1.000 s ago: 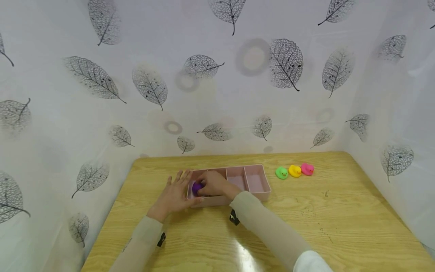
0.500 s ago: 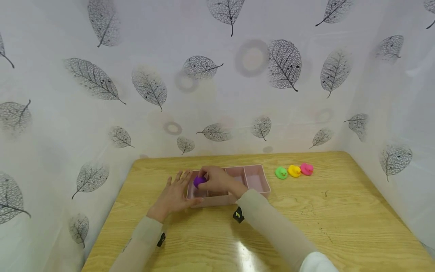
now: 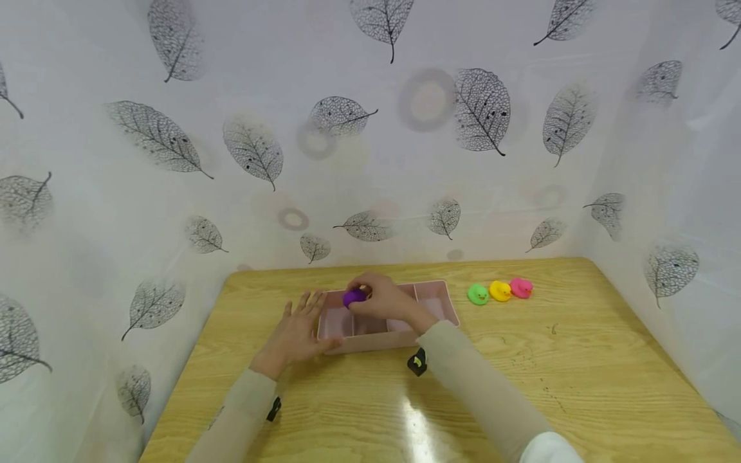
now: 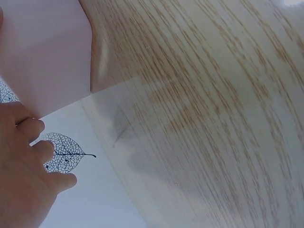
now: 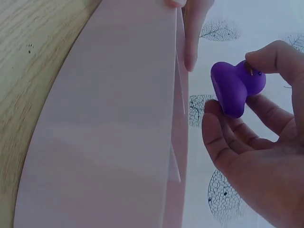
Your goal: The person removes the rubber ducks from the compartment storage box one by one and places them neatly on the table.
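A long pink box [image 3: 365, 344] with several compartments stands on the table. My left hand [image 3: 296, 333] rests at its left end, fingers spread and thumb along the front wall; in the left wrist view the fingers [image 4: 35, 127] reach the corner of the box. My right hand [image 3: 384, 299] pinches a purple rubber duck [image 3: 354, 298] between thumb and fingers, over the left part of the box. Seen from the right wrist, the duck [image 5: 230, 90] is above the rim, apart from the box wall [image 5: 104, 118]. The right hand and forearm hide some of the compartments.
To the right of the box, a green duck [image 3: 478, 294], a yellow duck [image 3: 500, 290] and a pink duck [image 3: 521, 288] sit in a row on the wooden table [image 3: 521, 373]. A leaf-patterned white curtain [image 3: 376, 167] encloses the back and sides.
My right hand has lifted the purple duck out of the leftmost compartment and carried it up and to the right. The left hand has stayed at the box's end.
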Tool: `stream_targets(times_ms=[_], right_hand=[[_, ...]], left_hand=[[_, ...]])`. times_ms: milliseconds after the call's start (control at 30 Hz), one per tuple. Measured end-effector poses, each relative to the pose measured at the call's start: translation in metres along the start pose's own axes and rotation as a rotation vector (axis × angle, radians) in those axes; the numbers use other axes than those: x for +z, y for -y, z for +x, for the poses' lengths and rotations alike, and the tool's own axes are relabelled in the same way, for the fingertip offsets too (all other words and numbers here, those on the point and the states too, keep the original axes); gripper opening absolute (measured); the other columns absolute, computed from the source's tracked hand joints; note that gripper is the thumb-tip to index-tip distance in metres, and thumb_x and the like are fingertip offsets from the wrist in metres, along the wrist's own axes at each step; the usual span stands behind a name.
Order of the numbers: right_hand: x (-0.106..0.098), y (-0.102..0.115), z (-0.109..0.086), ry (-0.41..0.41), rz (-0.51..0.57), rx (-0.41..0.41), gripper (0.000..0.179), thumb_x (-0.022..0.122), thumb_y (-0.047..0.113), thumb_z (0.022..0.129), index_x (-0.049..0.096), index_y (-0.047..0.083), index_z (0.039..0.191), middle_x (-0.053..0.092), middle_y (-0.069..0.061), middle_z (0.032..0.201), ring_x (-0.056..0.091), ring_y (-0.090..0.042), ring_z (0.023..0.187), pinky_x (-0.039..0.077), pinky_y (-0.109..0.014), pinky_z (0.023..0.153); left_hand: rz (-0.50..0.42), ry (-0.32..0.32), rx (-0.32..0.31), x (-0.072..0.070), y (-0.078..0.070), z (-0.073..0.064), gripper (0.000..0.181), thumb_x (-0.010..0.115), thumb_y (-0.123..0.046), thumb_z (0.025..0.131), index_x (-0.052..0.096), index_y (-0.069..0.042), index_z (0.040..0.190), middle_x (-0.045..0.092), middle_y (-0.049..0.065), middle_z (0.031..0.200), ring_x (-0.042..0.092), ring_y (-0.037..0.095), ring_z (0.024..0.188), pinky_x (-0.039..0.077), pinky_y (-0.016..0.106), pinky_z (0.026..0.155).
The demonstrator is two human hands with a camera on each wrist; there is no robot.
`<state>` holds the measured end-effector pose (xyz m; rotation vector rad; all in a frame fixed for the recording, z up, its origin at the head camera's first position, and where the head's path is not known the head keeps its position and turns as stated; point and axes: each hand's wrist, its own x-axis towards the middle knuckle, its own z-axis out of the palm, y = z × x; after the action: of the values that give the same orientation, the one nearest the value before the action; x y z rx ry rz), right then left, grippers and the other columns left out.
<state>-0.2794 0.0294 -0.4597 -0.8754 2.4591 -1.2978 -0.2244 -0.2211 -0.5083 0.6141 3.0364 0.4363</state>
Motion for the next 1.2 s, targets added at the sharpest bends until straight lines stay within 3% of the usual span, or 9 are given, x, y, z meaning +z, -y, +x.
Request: stream_targets(times_ms=[367,700,867,1200], right_hand=[[-0.019,-0.002,-0.016,-0.045,0.024,0.006,0.039,0.081,0.018,0.089,0.073,0.012,0.127,0.068,-0.01,0.13,0.068,-0.029,0.116,0.06,-0.04,0.099],[-0.032,-0.012,-0.028,-0.128,0.056,0.043,0.045,0.08,0.012,0.089,0.069,0.009,0.132,0.068,-0.015,0.131,0.069,-0.03,0.115,0.061,-0.041,0.099],[-0.039,-0.019,-0.034,-0.179,0.055,0.023,0.048,0.08,0.01,0.088,0.067,0.004,0.133,0.069,-0.017,0.127,0.069,-0.03,0.11,0.061,-0.043,0.096],[-0.051,-0.03,-0.045,-0.239,0.101,0.024,0.04,0.077,0.009,0.089,0.07,0.003,0.128,0.073,-0.02,0.118,0.071,-0.027,0.101,0.062,-0.037,0.09]], left_hand=[[0.022,-0.008,0.009,-0.001,-0.001,0.0,0.111,0.061,-0.073,0.092,0.023,0.001,0.166,0.025,0.02,0.173,0.023,0.048,0.16,0.018,0.076,0.124],[0.028,-0.003,0.008,-0.001,-0.001,0.0,0.11,0.06,-0.073,0.093,0.023,0.0,0.166,0.025,0.02,0.173,0.022,0.047,0.16,0.018,0.075,0.125],[0.023,0.002,0.007,-0.001,-0.002,0.0,0.109,0.06,-0.073,0.093,0.022,-0.001,0.166,0.024,0.019,0.173,0.021,0.046,0.161,0.017,0.074,0.126],[0.014,0.022,-0.004,-0.003,-0.003,-0.001,0.11,0.06,-0.073,0.093,0.022,-0.001,0.166,0.024,0.019,0.174,0.019,0.046,0.161,0.018,0.074,0.126]])
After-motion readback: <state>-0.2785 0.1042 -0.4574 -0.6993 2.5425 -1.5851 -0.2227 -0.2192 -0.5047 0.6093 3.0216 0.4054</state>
